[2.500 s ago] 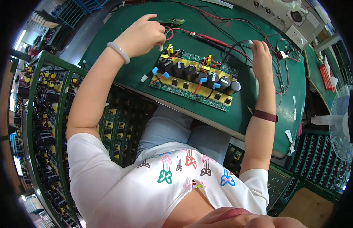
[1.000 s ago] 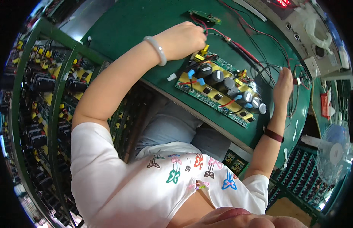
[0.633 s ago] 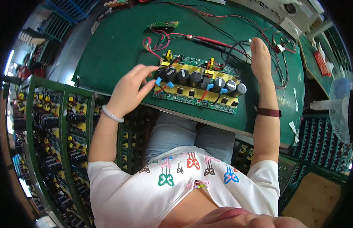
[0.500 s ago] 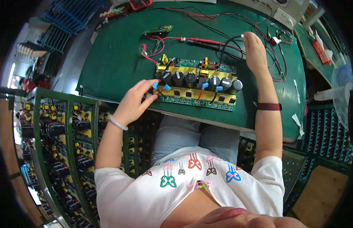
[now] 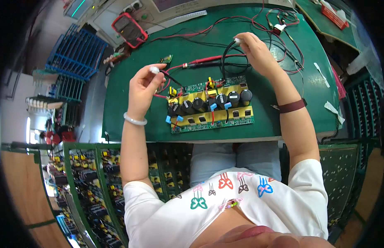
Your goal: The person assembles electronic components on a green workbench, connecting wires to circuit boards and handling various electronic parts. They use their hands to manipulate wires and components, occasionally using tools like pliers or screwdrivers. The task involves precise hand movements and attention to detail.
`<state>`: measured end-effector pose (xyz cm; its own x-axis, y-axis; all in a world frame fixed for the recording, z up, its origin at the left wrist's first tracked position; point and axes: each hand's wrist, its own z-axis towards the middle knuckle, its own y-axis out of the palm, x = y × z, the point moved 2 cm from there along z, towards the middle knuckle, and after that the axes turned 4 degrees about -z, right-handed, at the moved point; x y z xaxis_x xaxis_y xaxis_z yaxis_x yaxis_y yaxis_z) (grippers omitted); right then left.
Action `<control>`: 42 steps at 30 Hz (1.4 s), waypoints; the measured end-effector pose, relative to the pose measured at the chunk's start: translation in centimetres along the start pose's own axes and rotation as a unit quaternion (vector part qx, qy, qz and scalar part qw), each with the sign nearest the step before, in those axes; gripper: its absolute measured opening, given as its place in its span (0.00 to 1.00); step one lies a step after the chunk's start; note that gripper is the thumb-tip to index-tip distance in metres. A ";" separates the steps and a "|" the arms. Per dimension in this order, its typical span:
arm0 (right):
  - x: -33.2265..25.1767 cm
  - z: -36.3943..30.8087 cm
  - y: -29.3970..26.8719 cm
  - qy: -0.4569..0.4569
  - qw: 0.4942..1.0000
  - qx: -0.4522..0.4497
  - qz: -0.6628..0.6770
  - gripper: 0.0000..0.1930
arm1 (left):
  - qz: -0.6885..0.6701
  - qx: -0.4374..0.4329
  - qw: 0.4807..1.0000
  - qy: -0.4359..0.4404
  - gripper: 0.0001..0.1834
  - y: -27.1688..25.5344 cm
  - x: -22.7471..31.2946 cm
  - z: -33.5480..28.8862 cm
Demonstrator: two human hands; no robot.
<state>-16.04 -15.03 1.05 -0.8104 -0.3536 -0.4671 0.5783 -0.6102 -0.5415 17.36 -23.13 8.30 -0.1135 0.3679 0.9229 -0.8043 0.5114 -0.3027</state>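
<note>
A green circuit board (image 5: 212, 108) with yellow blocks and a row of black capacitors lies on the green table (image 5: 130, 82) in front of me. My left hand (image 5: 144, 87) is raised just left of the board and pinches a small white connector (image 5: 154, 70) on red and black wires. My right hand (image 5: 256, 51) hovers beyond the board's far right corner, its fingertips closed on a white plug (image 5: 238, 40) at the end of a looped black cable (image 5: 225, 58). A red test probe (image 5: 204, 62) lies between the hands.
A red multimeter (image 5: 129, 29) sits at the far left of the table, and tangled red and black leads (image 5: 283, 25) lie at the far right. A green rack (image 5: 88, 182) full of similar boards stands at my left. Blue crates (image 5: 72, 53) stand beyond it.
My left hand left the board's left edge and lifted a white connector on wires. My right hand has closed on a white plug on the black cable. The view swung too.
</note>
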 end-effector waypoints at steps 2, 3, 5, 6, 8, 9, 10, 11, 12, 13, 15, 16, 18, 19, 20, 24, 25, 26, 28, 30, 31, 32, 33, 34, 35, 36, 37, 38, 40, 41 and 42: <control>-0.3 0.2 0.1 -0.033 0.999 -0.003 -0.006 0.07 | -0.021 -0.013 0.999 0.042 0.14 0.6 -1.0 2.5; -0.2 0.2 0.1 -0.047 0.999 -0.005 -0.012 0.07 | -0.022 -0.011 0.999 0.042 0.14 1.1 -1.6 3.7; -0.1 0.5 -0.3 -0.072 0.997 0.005 -0.037 0.05 | -0.027 -0.016 0.998 0.055 0.14 2.0 -2.1 6.0; -0.1 0.6 -0.5 -0.073 0.996 0.008 -0.047 0.05 | -0.029 -0.035 0.997 0.060 0.14 2.5 -2.6 6.8; -0.2 0.8 -0.6 -0.075 0.995 0.011 -0.064 0.05 | -0.031 -0.069 0.995 0.068 0.14 3.1 -3.3 8.2; -0.2 0.9 -0.6 -0.078 0.994 0.009 -0.082 0.05 | -0.036 -0.085 0.992 0.091 0.14 3.3 -3.7 8.4; -0.3 1.0 -0.5 -0.078 0.994 0.006 -0.081 0.05 | -0.048 -0.083 0.991 0.091 0.14 3.4 -4.0 8.6; -0.6 1.1 -0.4 -0.078 0.994 0.002 -0.079 0.04 | -0.059 -0.080 0.991 0.091 0.14 3.3 -4.2 8.5; -0.8 1.1 -0.4 -0.079 0.994 -0.004 -0.078 0.04 | -0.073 -0.076 0.990 0.090 0.15 3.2 -4.6 8.3; -0.6 1.0 -0.4 -0.063 0.993 -0.002 -0.096 0.06 | -0.069 -0.052 0.993 0.082 0.16 3.5 -4.7 7.7; -0.4 0.7 -0.3 -0.034 0.991 -0.002 -0.126 0.11 | -0.070 -0.033 0.993 0.089 0.18 3.9 -3.7 6.5; -0.5 0.6 0.3 -0.024 0.991 -0.007 -0.133 0.13 | -0.068 -0.015 0.994 0.088 0.19 4.0 -3.8 5.5; -0.2 0.2 0.5 0.025 0.984 -0.022 -0.177 0.21 | -0.114 0.003 0.988 0.106 0.22 4.4 -4.4 4.7; 0.4 -0.2 0.4 0.044 0.980 0.008 -0.194 0.21 | -0.138 -0.006 0.984 0.114 0.23 4.5 -4.2 4.6; 1.3 -0.5 0.2 0.063 0.975 0.039 -0.211 0.20 | -0.162 -0.016 0.979 0.124 0.24 4.6 -4.0 4.6; 1.8 0.1 -1.7 0.015 0.964 0.183 -0.191 0.13 | -0.198 -0.015 0.969 0.146 0.22 4.0 -3.8 4.5; 1.3 0.3 -2.0 0.044 0.970 0.193 -0.144 0.12 | -0.210 -0.021 0.964 0.164 0.22 4.1 -4.0 4.5; 0.4 0.6 -2.6 0.056 0.968 0.182 -0.165 0.11 | -0.205 -0.026 0.964 0.169 0.22 4.1 -4.1 4.3; -3.6 1.7 -3.1 0.049 0.974 0.164 -0.150 0.09 | -0.194 -0.040 0.964 0.179 0.22 4.2 -3.9 4.2; -6.6 2.8 -3.4 -0.013 0.983 0.118 -0.138 0.08 | -0.186 -0.050 0.958 0.214 0.21 4.7 -3.9 4.2; -8.0 3.1 -3.3 -0.040 0.986 0.097 -0.130 0.08 | -0.180 -0.056 0.957 0.222 0.21 4.9 -3.8 4.2; -9.2 3.3 -3.1 -0.035 0.990 0.068 -0.118 0.08 | -0.174 -0.062 0.956 0.229 0.20 5.0 -3.8 4.1; -10.4 3.4 -2.9 -0.028 0.993 0.041 -0.104 0.09 | -0.173 -0.069 0.956 0.228 0.20 5.1 -3.7 4.0; -11.3 3.6 -2.5 -0.021 0.995 0.013 -0.092 0.10 | -0.164 -0.084 0.958 0.219 0.20 5.0 -3.6 3.9; -11.9 3.8 -1.9 -0.049 0.997 0.013 -0.058 0.11 | -0.154 -0.099 0.960 0.210 0.20 4.8 -3.5 3.7; -12.3 3.7 -1.4 -0.076 0.996 0.030 -0.042 0.11 | -0.145 -0.114 0.962 0.202 0.20 4.9 -3.4 3.5; -12.5 3.5 -0.8 -0.103 0.993 0.047 -0.024 0.10 | -0.169 -0.112 0.961 0.186 0.18 5.1 -3.4 3.3; -12.5 3.2 -0.3 -0.131 0.989 0.064 -0.006 0.10 | -0.174 -0.122 0.963 0.163 0.17 5.2 -3.1 3.1; -11.9 2.3 0.5 -0.115 0.989 0.090 0.026 0.09 | -0.181 -0.143 0.966 0.115 0.16 5.1 -2.7 2.9; -11.6 1.9 0.5 -0.115 0.989 0.091 0.020 0.09 | -0.187 -0.140 0.966 0.112 0.15 5.2 -2.7 2.9; -11.2 1.4 0.6 -0.113 0.989 0.093 0.016 0.09 | -0.192 -0.139 0.966 0.107 0.15 5.3 -2.8 2.9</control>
<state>-6.71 -12.39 6.93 -0.8048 -0.5106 -0.3028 0.5933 -0.7090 -0.3812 11.77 -23.69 4.77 0.3090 0.2460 0.9187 -0.5712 0.8204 -0.0275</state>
